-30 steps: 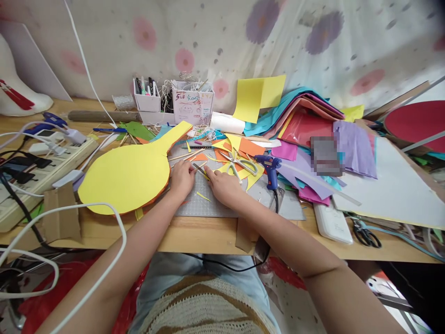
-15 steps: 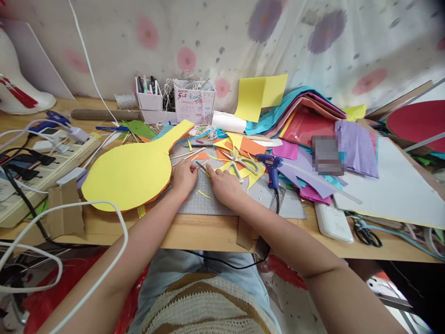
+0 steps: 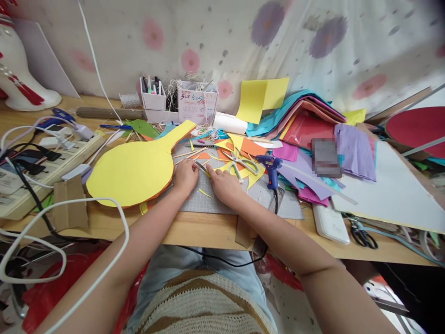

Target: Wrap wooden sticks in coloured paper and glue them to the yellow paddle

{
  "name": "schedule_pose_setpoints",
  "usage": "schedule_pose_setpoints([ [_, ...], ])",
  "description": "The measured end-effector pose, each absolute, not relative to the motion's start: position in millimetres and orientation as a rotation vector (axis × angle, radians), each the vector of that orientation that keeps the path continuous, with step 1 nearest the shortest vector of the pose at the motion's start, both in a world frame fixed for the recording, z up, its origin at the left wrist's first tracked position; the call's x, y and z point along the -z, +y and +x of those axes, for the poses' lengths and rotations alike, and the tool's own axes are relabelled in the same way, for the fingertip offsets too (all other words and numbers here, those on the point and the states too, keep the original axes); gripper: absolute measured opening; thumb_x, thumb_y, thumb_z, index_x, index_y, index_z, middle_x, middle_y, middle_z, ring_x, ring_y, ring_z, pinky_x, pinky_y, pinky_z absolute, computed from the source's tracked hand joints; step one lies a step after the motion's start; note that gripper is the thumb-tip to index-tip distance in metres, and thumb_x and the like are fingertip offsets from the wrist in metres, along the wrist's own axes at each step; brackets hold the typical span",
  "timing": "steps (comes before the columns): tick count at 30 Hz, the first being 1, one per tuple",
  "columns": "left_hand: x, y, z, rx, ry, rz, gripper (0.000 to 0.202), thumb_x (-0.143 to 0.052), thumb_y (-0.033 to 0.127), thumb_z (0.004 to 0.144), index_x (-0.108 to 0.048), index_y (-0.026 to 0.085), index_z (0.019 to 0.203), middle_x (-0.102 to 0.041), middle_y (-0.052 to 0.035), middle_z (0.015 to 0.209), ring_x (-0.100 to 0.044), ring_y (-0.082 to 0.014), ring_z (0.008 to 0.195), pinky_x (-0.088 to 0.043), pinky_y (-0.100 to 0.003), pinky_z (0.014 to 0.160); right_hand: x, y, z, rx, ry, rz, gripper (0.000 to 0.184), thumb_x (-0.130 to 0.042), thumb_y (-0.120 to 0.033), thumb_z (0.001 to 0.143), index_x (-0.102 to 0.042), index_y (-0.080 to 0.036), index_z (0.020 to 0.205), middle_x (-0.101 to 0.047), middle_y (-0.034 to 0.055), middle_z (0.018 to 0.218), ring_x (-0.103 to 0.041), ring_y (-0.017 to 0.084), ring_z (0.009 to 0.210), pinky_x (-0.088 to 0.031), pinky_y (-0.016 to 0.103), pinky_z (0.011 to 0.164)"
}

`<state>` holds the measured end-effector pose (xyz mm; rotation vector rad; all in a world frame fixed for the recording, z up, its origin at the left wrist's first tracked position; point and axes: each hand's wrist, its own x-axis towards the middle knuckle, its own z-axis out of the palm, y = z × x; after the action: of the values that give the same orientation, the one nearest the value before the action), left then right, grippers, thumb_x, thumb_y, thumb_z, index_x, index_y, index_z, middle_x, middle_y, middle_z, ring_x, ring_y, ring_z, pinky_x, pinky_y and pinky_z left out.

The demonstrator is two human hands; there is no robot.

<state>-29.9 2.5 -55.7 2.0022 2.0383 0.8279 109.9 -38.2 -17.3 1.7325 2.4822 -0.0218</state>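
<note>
My left hand and my right hand rest close together on a grey cutting mat at the table's front middle. Both have their fingers curled round a thin stick-like piece with a yellow sliver at it; what exactly it is stays too small to tell. A big yellow paddle-shaped paper cutout lies just left of my left hand. Pale-handled scissors lie beyond my right hand, and a blue glue gun stands to the right.
Coloured paper sheets pile at the back right beside a large white board. A power strip with white cables sits at left. White pen holders stand by the wall. Black scissors and a white flat box lie front right.
Both hands stay on the mat with the small piece; only the view has shifted a little, so the scene sits slightly lower and rightward.
</note>
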Motion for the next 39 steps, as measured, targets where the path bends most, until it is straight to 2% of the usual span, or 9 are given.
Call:
schedule_pose_setpoints([
  [11, 59.4, 1.0, -29.7, -0.875, 2.030, 2.026, 0.009, -0.050, 0.019, 0.075, -0.056, 0.018, 0.068, -0.056, -0.0055, 0.077, -0.054, -0.0191, 0.080, -0.042, -0.031, 0.075, 21.8, -35.9, 110.7, -0.043, 2.535, 1.692, 0.049, -0.017, -0.024, 0.091, -0.018, -0.019, 0.140, -0.057, 0.0128, 0.109, -0.055, 0.023, 0.093, -0.043, 0.031, 0.071],
  [17, 66.0, 2.7, -32.2, -0.995, 2.065, 2.044, 0.007, -0.055, 0.022, 0.072, -0.059, 0.018, 0.067, -0.051, -0.0081, 0.087, -0.048, -0.0220, 0.092, -0.039, -0.034, 0.085, 17.8, -33.1, 106.3, -0.038, 2.513, 1.625, 0.049, -0.019, -0.020, 0.090, -0.017, -0.017, 0.138, -0.058, 0.0156, 0.107, -0.060, 0.022, 0.088, -0.044, 0.032, 0.070],
  [22, 66.0, 3.7, -32.4, -0.947, 2.066, 2.017, 0.008, -0.054, 0.022, 0.073, -0.059, 0.019, 0.069, -0.051, -0.0072, 0.085, -0.047, -0.0220, 0.093, -0.038, -0.035, 0.086, 11.1, -30.4, 105.7, -0.052, 2.520, 1.510, 0.049, -0.020, -0.015, 0.088, -0.018, -0.013, 0.136, -0.058, 0.0174, 0.105, -0.061, 0.023, 0.088, -0.045, 0.031, 0.067],
  [30, 58.1, -1.5, -28.6, -0.822, 2.088, 2.014, 0.010, -0.049, 0.019, 0.076, -0.056, 0.019, 0.070, -0.057, -0.0056, 0.083, -0.053, -0.0201, 0.084, -0.040, -0.031, 0.076, 10.6, -37.5, 117.7, -0.035, 2.527, 1.502, 0.047, -0.020, -0.023, 0.090, -0.019, -0.015, 0.136, -0.058, 0.0165, 0.108, -0.060, 0.024, 0.089, -0.045, 0.032, 0.070],
  [39, 57.7, 0.5, -33.1, -0.774, 2.016, 2.067, 0.011, -0.048, 0.019, 0.076, -0.057, 0.018, 0.069, -0.058, -0.0069, 0.083, -0.054, -0.0193, 0.083, -0.041, -0.030, 0.075, 11.1, -26.7, 101.8, -0.017, 2.552, 1.543, 0.047, -0.020, -0.018, 0.089, -0.021, -0.013, 0.136, -0.057, 0.0168, 0.109, -0.060, 0.022, 0.091, -0.045, 0.032, 0.072],
])
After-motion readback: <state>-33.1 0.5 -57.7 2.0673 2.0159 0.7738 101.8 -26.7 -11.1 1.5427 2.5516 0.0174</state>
